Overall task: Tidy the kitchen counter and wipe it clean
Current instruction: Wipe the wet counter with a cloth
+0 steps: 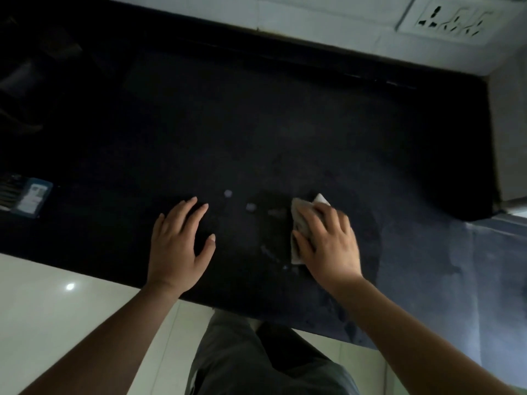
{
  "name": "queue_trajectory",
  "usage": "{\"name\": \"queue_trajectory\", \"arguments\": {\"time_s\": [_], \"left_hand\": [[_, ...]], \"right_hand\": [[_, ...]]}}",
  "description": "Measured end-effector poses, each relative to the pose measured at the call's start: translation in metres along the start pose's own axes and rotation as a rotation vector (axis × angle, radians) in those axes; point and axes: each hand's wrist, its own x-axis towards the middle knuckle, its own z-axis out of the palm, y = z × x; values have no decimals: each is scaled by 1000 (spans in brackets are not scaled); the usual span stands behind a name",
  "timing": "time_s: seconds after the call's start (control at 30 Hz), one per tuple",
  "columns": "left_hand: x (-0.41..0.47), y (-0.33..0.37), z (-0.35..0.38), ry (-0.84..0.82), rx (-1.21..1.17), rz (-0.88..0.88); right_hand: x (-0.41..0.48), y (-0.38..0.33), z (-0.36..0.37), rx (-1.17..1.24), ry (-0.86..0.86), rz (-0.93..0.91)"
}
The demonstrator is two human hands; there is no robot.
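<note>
A dark stone counter (256,124) fills most of the view. My right hand (328,240) presses a pale grey cloth (301,220) flat on the counter with spread, straight fingers. The cloth's edges stick out past the fingertips and the thumb. My left hand (179,240) rests palm down on the bare counter to the left of the cloth, fingers spread and holding nothing. Small pale wet spots (251,207) lie on the counter between the two hands.
A blue box with a white label (31,198) sits at the counter's left edge. Dim dark shapes stand at the back left. A white wall socket (450,21) is at the top right. The light floor and my legs show below the counter's front edge (114,276).
</note>
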Motion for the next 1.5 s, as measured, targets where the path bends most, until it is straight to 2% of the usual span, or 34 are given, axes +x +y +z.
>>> {"name": "queue_trajectory", "arguments": {"time_s": [0.13, 0.3, 0.43, 0.53, 0.63, 0.77, 0.97, 1.1, 1.23, 1.37, 1.5], "left_hand": [[0, -2, 2, 9, -4, -1], [0, -3, 2, 7, -6, -4], [0, -4, 4, 5, 5, -7], [0, -3, 2, 13, -2, -2], [0, -1, 0, 2, -17, -6], [-1, -2, 2, 6, -32, -5], [1, -6, 5, -18, -12, 7], [1, -4, -4, -70, 3, 27], [11, -28, -22, -161, 62, 188], [42, -80, -42, -150, 122, 239], [74, -117, -48, -170, 163, 287]], "right_hand": [[-2, 21, -7, -3, 47, 77], [48, 4, 9, -13, 95, 244], [56, -10, 18, -34, 51, 131], [28, -14, 16, -15, 10, -15], [-4, -8, 13, -5, -25, -68], [-6, 6, 5, -50, 32, 48], [61, -17, 17, -14, 94, 350], [54, -56, 33, -18, 29, 253], [4, -65, 35, -59, -1, 102], [-5, -57, 30, -70, 62, 232], [38, -78, 42, -47, 179, 522]]}}
